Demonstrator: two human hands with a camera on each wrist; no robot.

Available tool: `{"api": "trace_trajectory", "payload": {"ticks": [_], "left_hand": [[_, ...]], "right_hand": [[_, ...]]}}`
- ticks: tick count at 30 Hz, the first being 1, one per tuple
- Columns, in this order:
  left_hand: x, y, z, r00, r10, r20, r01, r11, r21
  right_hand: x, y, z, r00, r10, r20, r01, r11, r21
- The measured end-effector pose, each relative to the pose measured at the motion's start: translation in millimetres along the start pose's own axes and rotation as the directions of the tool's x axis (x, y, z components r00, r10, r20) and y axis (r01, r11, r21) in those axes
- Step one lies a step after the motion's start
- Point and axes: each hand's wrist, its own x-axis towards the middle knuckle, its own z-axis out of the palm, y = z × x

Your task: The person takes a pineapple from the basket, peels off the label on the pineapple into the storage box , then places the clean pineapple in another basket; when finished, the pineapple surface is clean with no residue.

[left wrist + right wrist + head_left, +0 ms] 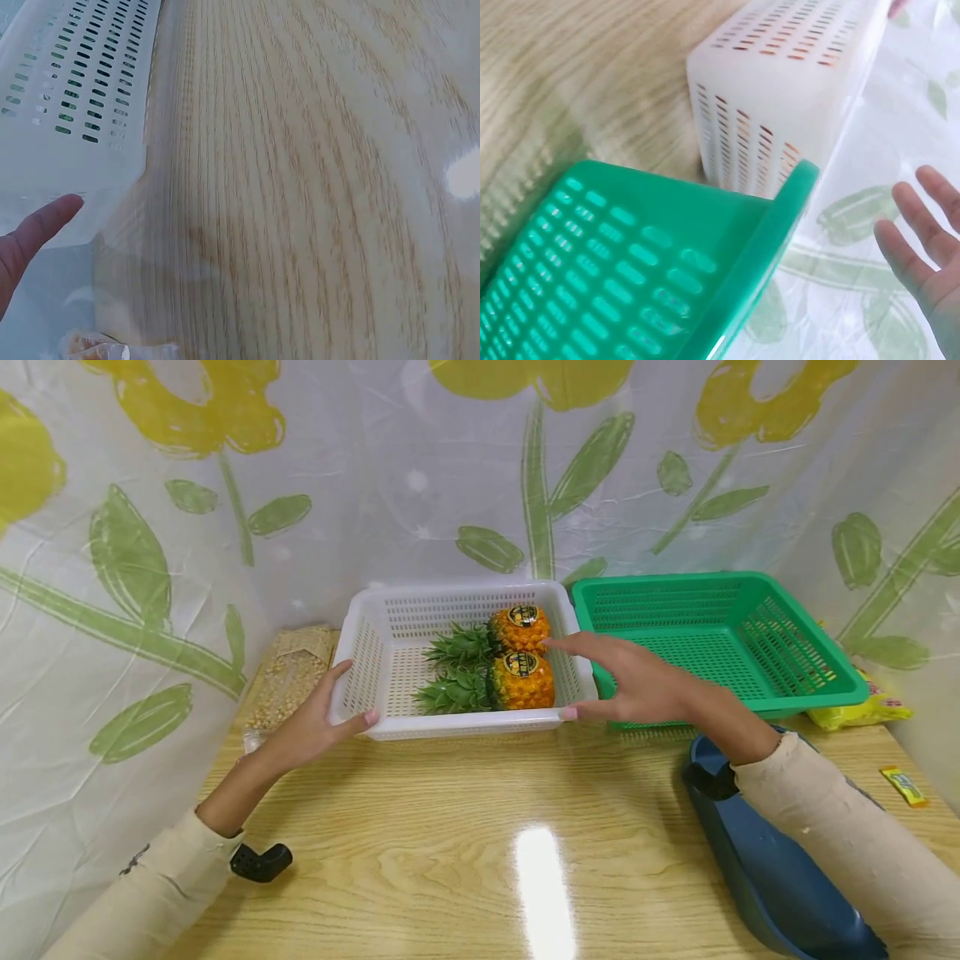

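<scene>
A white perforated plastic basket (457,724) stands against the flowered sheet, with two small pineapples (522,681) lying in its right half, leaves pointing left. My left hand (311,727) is at the basket's front left corner, thumb (56,217) and index finger spread and straight along it. Over the right end reaches my right hand (637,677), its thumb near the front right corner and its index finger overlapping the pineapples in the head view. From the right wrist, the right fingers (904,251) look spread and hold nothing.
Right of the white basket stands a green perforated basket (817,702). A dark blue plastic container (780,868) lies under my right forearm. A clear bag of pale kernels (288,685) is at left, a yellow bag (855,714) and small yellow packet (903,786) at right, on the wooden table (420,843).
</scene>
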Motion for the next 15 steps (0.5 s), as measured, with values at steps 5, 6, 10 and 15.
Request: {"api": "trace_trajectory", "payload": {"ticks": [5, 6, 10, 15], "left_hand": [[0.9, -2.2, 2.4, 1.0, 0.002, -0.002, -0.002, 0.997, -0.075], [1.1, -2.9, 3.0, 1.0, 0.006, -0.004, -0.006, 0.995, -0.096], [1.1, -3.6, 4.6, 1.0, 0.023, -0.012, -0.025, 0.987, -0.157], [-1.3, -1.4, 4.7, 1.0, 0.015, -0.017, -0.017, 0.985, -0.172]], "right_hand": [[9.0, 1.7, -4.7, 1.0, 0.014, 0.012, -0.015, 0.998, 0.064], [10.9, 2.1, -5.6, 1.0, 0.011, 0.012, -0.012, 0.997, 0.076], [19.1, 4.6, -9.4, 1.0, 0.001, 0.01, -0.003, 0.992, 0.128], [31.7, 7.4, -17.1, 1.0, 0.01, 0.003, -0.011, 0.989, 0.147]]}}
